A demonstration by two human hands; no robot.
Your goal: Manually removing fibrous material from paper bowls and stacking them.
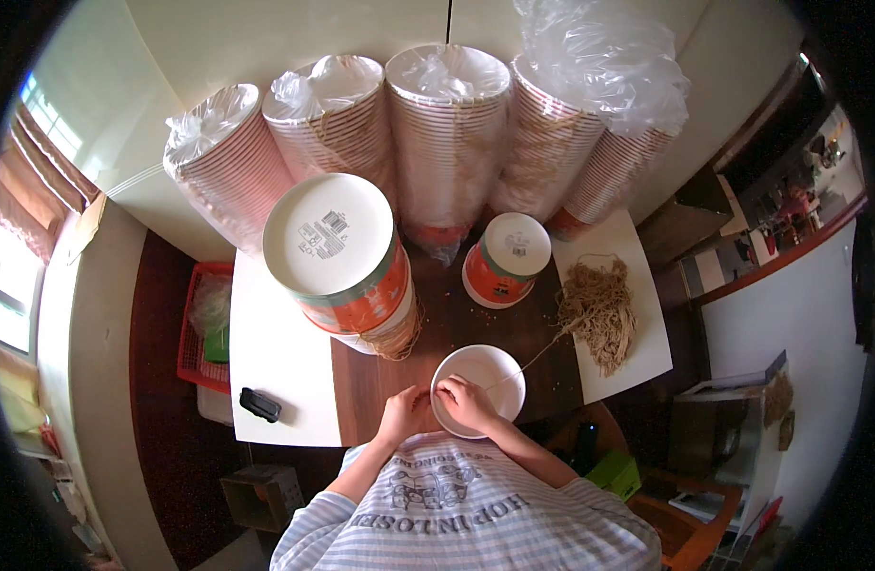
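A white paper bucket [502,385], its open mouth up, stands at the table's front edge close to my body. My right hand [468,403] is closed over its left rim, with a tan strand of twine [538,356] running from it across the bucket's mouth. The strand leads to a loose heap of twine [601,312] on the right. Just left of the rim, my left hand [405,417] is closed, its fingertips pinched near the right hand's. What lies between those fingertips is too small to make out.
Upside-down orange buckets stand stacked in a larger pile [331,235] and a smaller one [517,246]. Tall plastic-wrapped stacks of buckets [447,143] line the back. A small black object [260,404] lies on the table's left. A red basket [192,324] is beside the table.
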